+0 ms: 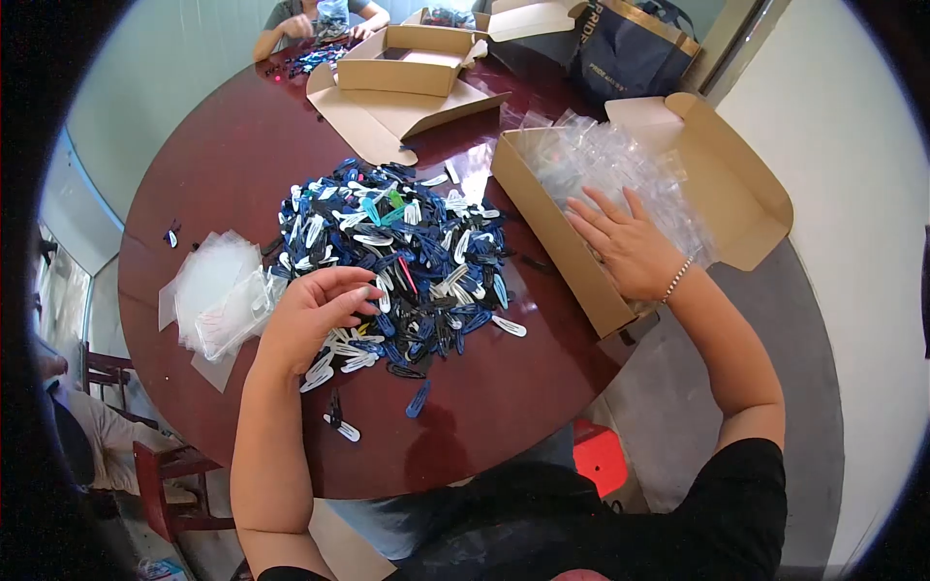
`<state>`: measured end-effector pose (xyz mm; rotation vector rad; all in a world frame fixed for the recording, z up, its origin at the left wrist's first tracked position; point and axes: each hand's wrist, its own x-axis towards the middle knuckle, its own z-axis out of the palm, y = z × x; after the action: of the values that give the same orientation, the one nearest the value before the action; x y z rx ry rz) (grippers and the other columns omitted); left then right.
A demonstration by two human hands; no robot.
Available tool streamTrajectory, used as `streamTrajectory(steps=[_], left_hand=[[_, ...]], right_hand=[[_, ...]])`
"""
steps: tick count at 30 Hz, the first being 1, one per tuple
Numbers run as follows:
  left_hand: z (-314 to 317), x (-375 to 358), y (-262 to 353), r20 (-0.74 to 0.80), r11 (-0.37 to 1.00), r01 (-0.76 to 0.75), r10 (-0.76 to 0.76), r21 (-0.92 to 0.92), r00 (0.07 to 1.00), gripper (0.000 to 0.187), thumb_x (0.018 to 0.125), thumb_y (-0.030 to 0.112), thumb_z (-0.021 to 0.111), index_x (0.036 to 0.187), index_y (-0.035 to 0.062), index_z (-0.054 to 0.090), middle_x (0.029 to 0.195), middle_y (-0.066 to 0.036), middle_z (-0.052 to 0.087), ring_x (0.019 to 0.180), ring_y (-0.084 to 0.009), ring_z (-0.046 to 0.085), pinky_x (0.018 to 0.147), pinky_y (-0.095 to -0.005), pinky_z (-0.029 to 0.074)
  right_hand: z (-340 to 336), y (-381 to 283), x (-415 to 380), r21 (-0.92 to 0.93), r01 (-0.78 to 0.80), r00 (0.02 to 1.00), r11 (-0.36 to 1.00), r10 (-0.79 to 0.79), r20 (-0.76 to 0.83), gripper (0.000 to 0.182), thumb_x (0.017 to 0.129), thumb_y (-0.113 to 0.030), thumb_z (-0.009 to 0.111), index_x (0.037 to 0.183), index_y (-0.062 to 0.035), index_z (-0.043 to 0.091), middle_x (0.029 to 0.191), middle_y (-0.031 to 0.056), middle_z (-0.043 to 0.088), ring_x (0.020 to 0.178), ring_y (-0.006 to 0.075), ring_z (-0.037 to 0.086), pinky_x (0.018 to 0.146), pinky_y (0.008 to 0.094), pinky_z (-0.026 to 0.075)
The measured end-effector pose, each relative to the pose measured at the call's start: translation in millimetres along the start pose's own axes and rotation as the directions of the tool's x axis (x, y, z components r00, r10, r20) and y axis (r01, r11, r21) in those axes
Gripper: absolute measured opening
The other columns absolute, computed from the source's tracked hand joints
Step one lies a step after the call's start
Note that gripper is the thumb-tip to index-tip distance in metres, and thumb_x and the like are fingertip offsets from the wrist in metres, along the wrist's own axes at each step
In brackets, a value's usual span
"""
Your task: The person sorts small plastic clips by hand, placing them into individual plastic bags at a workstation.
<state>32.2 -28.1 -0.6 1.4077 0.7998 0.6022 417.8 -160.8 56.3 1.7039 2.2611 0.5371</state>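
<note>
A large heap of hair clips, mostly blue, black and white, lies on the dark red round table. My left hand is over the heap's near left edge, its fingers curled with the thumb near the fingertips; nothing can be made out between them. My right hand lies palm down with fingers spread on clear plastic bags in an open cardboard box. To the left of the heap is a stack of flat clear bags.
Another open cardboard box stands at the back, beside a dark shopping bag. Across the table a person's hands are near a smaller clip pile. A red stool is below the near edge.
</note>
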Motion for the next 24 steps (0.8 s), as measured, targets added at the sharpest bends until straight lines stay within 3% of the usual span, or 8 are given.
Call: streamTrajectory(steps=[3, 5, 8, 11, 15, 18, 20, 24], left_hand=[[-2, 1, -1, 0.018, 1.0, -0.002, 0.002, 0.002, 1.0, 0.031, 0.091, 0.019, 0.063, 0.118, 0.004, 0.062, 0.104, -0.009, 0.07, 0.087, -0.0124, 0.066, 0.074, -0.0244, 0.052], [-3, 1, 0, 0.022, 1.0, 0.0, -0.001, 0.018, 1.0, 0.032, 0.091, 0.018, 0.063, 0.119, 0.004, 0.062, 0.105, -0.009, 0.07, 0.088, -0.0126, 0.066, 0.075, -0.0246, 0.052], [-3, 1, 1, 0.035, 1.0, 0.012, -0.013, 0.024, 0.999, 0.032, 0.091, 0.018, 0.063, 0.119, 0.004, 0.062, 0.106, -0.009, 0.07, 0.089, -0.0125, 0.066, 0.076, -0.0244, 0.052], [-2, 0, 1, 0.041, 0.999, 0.003, -0.004, 0.036, 0.999, 0.032, 0.091, 0.018, 0.062, 0.119, 0.0038, 0.062, 0.106, -0.008, 0.07, 0.091, -0.0127, 0.065, 0.077, -0.0245, 0.051], [2, -2, 2, 0.071, 0.999, 0.014, -0.016, 0.039, 0.997, 0.032, 0.091, 0.018, 0.062, 0.119, 0.0035, 0.062, 0.106, -0.008, 0.07, 0.091, -0.0132, 0.065, 0.077, -0.0251, 0.051], [3, -1, 1, 0.089, 0.999, 0.01, -0.014, 0.05, 0.996, 0.031, 0.091, 0.017, 0.062, 0.119, 0.0035, 0.062, 0.106, -0.009, 0.07, 0.091, -0.0134, 0.065, 0.077, -0.0254, 0.051], [3, -1, 0, 0.094, 0.998, 0.003, -0.008, 0.058, 0.996, 0.031, 0.091, 0.017, 0.062, 0.119, 0.0035, 0.062, 0.106, -0.009, 0.07, 0.091, -0.0135, 0.065, 0.077, -0.0256, 0.051], [3, -1, 1, 0.076, 0.999, -0.01, 0.007, 0.047, 0.997, 0.03, 0.091, 0.017, 0.062, 0.119, 0.0034, 0.062, 0.106, -0.009, 0.07, 0.091, -0.0135, 0.065, 0.076, -0.0258, 0.051]], right_hand=[[13, 6, 2, 0.014, 0.0, 1.0, 1.0, 0.0, -0.029, 0.048, 0.092, -0.028, 0.047, 0.137, -0.0115, 0.048, 0.142, 0.014, 0.046, 0.14, 0.0308, 0.03, 0.114, 0.0583, 0.014], [15, 6, 1, 0.006, 0.038, 0.999, 0.999, -0.038, 0.021, 0.048, 0.088, -0.031, 0.055, 0.128, -0.0057, 0.056, 0.12, 0.0161, 0.058, 0.126, 0.0305, 0.046, 0.114, 0.0581, 0.016], [-1, 3, -4, -0.026, -0.047, 0.989, 0.999, 0.05, 0.136, 0.05, 0.083, -0.04, 0.061, 0.119, -0.0056, 0.062, 0.111, 0.0149, 0.059, 0.116, 0.0294, 0.051, 0.115, 0.058, 0.015], [-11, 5, -14, -0.149, -0.135, 0.985, 0.98, 0.149, 0.091, 0.055, 0.077, -0.045, 0.067, 0.117, -0.0075, 0.062, 0.111, 0.015, 0.059, 0.115, 0.0298, 0.051, 0.116, 0.057, 0.013], [-19, 8, -26, -0.147, -0.183, 0.976, 0.972, 0.198, 0.093, 0.057, 0.071, -0.043, 0.072, 0.117, -0.0097, 0.063, 0.113, 0.0144, 0.057, 0.112, 0.0301, 0.052, 0.115, 0.0586, 0.014], [-14, 4, -27, 0.016, -0.134, 0.991, 0.991, 0.134, -0.026, 0.054, 0.074, -0.035, 0.07, 0.12, -0.0095, 0.061, 0.127, 0.014, 0.054, 0.124, 0.0327, 0.046, 0.114, 0.0599, 0.016], [-6, 4, -23, 0.056, 0.115, 0.992, 0.992, -0.117, 0.044, 0.052, 0.078, -0.029, 0.064, 0.127, -0.0097, 0.058, 0.142, 0.0131, 0.045, 0.137, 0.033, 0.035, 0.113, 0.0615, 0.016], [-6, 4, -6, 0.12, 0.113, 0.958, 0.986, -0.14, 0.251, 0.058, 0.08, -0.026, 0.061, 0.136, -0.0116, 0.052, 0.149, 0.0126, 0.037, 0.143, 0.0302, 0.027, 0.114, 0.0597, 0.015]])
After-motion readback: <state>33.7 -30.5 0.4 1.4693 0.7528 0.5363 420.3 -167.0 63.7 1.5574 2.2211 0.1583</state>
